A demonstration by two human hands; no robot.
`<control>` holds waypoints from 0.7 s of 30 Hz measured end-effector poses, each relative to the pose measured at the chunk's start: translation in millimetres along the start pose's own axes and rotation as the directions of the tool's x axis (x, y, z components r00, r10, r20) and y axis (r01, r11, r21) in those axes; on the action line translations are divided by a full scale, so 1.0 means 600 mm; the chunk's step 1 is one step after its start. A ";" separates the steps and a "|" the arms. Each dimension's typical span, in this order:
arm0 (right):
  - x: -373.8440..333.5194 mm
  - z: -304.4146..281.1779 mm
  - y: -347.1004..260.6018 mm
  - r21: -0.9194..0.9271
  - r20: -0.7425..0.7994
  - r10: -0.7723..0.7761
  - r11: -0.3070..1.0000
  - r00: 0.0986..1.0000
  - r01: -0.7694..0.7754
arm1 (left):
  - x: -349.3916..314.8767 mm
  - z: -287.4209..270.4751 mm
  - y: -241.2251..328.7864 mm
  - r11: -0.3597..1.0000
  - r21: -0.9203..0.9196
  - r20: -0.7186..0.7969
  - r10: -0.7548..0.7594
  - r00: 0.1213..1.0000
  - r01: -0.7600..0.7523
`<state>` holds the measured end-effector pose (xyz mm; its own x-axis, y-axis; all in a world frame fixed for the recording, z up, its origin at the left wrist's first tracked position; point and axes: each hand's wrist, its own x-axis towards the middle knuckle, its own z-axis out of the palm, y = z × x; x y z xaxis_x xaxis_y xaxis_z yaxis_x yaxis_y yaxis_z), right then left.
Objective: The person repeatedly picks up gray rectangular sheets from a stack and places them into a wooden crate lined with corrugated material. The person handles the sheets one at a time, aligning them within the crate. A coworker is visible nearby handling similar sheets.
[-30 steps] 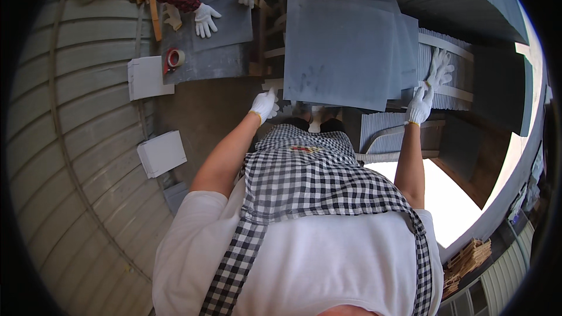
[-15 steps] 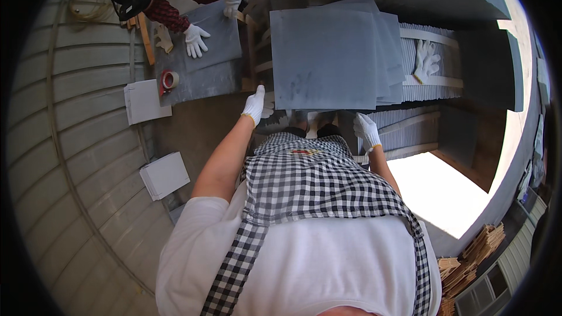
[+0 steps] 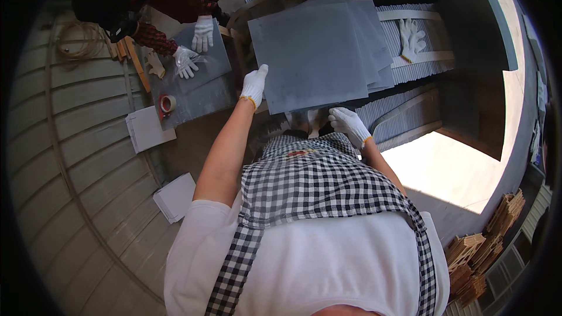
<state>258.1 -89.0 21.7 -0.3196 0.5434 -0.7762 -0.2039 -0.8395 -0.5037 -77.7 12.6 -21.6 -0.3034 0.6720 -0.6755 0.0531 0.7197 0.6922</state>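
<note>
A large square grey sheet point(image 3: 310, 55) lies on top of a fanned pile of similar sheets. My left hand point(image 3: 254, 86), in a white knit glove, grips its left edge with the thumb up; the other fingers are partly hidden. At the front edge is my gloved right hand point(image 3: 348, 123), its fingers curled together and pointing left; whether they pinch a sheet cannot be made out. To the left, a co-worker's gloved hands point(image 3: 193, 52) rest on another grey sheet point(image 3: 213, 67) on a low worktop.
A roll of tape point(image 3: 167, 104) and a loose glove point(image 3: 155, 65) lie on that worktop. Another white glove point(image 3: 411, 41) sits on strapped stacks of sheets point(image 3: 404, 70) at right. White flat boxes point(image 3: 147, 130) stand at left. Wood pieces point(image 3: 468, 251) are piled at lower right.
My left hand has come up to the top sheet's left edge. My right hand has shifted left along the front edge. The co-worker's hands have moved closer together. The whole view has turned slightly.
</note>
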 end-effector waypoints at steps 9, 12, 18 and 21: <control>-0.011 0.051 -0.011 0.435 0.399 -0.093 0.895 0.912 -0.099 | 0.020 -0.012 -0.017 0.995 0.026 0.009 0.096 0.995 -0.096; 0.007 0.063 -0.006 0.548 0.378 -0.135 0.830 0.916 -0.104 | -0.027 -0.011 0.048 0.999 0.013 0.040 0.045 0.998 -0.045; -0.020 0.109 -0.041 0.788 0.131 -0.174 0.615 0.976 0.004 | -0.122 -0.004 0.102 0.992 -0.123 0.178 -0.002 0.984 0.024; 0.001 0.104 -0.040 0.905 0.077 -0.188 0.426 0.979 0.011 | -0.150 0.012 0.103 0.982 -0.178 0.231 -0.025 0.973 0.067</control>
<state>205.2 -68.8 56.5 -0.3457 0.6896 -0.6363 -0.9275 -0.3539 0.1203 -40.2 -2.3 80.0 -0.0763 0.6763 -0.7327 -0.1381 0.7206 0.6795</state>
